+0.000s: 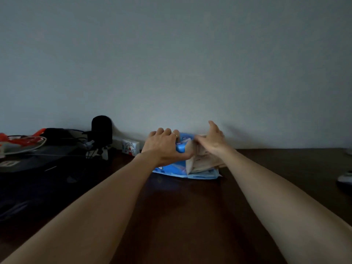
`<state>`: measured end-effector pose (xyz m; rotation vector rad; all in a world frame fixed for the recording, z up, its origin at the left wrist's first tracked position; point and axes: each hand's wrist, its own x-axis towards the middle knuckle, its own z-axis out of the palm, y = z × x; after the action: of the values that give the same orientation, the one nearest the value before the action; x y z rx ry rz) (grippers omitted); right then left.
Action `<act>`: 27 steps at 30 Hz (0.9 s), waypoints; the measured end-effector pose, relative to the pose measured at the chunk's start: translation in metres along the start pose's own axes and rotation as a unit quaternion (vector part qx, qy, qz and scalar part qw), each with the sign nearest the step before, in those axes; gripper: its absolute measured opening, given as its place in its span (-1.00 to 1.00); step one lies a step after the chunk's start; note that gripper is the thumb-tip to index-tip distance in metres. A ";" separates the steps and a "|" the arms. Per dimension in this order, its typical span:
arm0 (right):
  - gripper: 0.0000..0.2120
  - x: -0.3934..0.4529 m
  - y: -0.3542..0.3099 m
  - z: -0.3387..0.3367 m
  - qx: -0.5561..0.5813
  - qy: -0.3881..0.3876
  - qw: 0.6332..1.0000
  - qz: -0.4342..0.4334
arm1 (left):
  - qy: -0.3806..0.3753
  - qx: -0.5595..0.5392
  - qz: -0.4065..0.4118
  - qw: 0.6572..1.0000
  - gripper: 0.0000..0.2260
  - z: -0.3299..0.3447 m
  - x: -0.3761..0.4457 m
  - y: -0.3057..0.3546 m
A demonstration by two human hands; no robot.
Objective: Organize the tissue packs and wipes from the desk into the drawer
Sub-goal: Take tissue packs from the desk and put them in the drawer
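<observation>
A pile of tissue packs lies on the dark wooden desk (190, 206) against the wall. My left hand (163, 144), with a ring on one finger, grips a blue tissue pack (181, 146) on top of the pile. My right hand (211, 141) closes on several beige tissue packs (200, 161) just to its right. Beneath them lies a flat blue wipes pack (182, 173). A small white tissue pack with a red cartoon print (130, 146) stands to the left by the wall. The drawer is out of sight.
Dark bags and clothing (47, 168) cover the left of the desk, with a black microphone-like object (102, 130) and red items (22, 140) behind. A grey object (345, 179) sits at the right edge. A plain grey wall rises behind.
</observation>
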<state>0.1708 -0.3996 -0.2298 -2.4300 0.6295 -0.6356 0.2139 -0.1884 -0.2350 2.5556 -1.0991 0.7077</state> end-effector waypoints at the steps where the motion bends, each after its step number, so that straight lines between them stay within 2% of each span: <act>1: -0.33 0.010 0.011 0.006 0.009 -0.043 0.999 0.010 | -0.005 -0.013 -0.002 1.000 -0.35 0.003 0.006 -0.002; 2: -0.48 0.014 0.022 0.013 0.008 -0.080 0.997 0.012 | -0.020 -0.023 -0.002 1.000 -0.33 0.005 0.010 -0.003; 3: -0.52 0.015 0.031 0.019 0.000 -0.100 0.995 0.008 | -0.036 -0.033 -0.002 0.999 -0.31 0.007 0.013 -0.005; 6: -0.27 0.007 0.040 0.022 -0.059 -0.103 0.993 0.001 | -0.041 -0.057 -0.005 0.998 -0.54 0.005 0.008 -0.006; 7: -0.23 0.002 0.038 0.018 -0.077 -0.103 0.992 0.009 | -0.037 -0.063 -0.004 0.997 -0.56 0.002 0.003 -0.006; 12: -0.33 -0.059 0.034 -0.006 -0.127 -0.046 0.989 0.066 | -0.056 -0.055 0.020 0.997 -0.16 -0.028 -0.058 -0.014; 14: -0.36 -0.090 0.034 -0.019 -0.095 -0.003 0.992 0.081 | -0.075 0.016 0.037 0.996 -0.08 -0.041 -0.092 -0.021; 17: -0.34 -0.136 0.028 -0.047 -0.011 0.107 0.990 0.096 | -0.053 0.069 0.021 0.996 -0.18 -0.063 -0.143 -0.025; 19: -0.30 -0.168 0.021 -0.064 0.029 0.152 0.985 0.076 | -0.022 0.075 0.027 0.997 -0.27 -0.081 -0.175 -0.020; 23: -0.21 -0.243 -0.012 -0.086 0.117 0.163 0.980 0.001 | 0.065 0.015 0.025 0.997 -0.30 -0.119 -0.238 0.007; 27: -0.22 -0.336 -0.050 -0.087 0.222 0.118 0.964 -0.089 | 0.138 -0.074 0.014 0.987 -0.31 -0.161 -0.301 0.050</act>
<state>-0.1249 -0.2103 -0.2355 -2.0171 0.3134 -1.0300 -0.0539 0.0278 -0.2576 2.2406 -1.0523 0.9189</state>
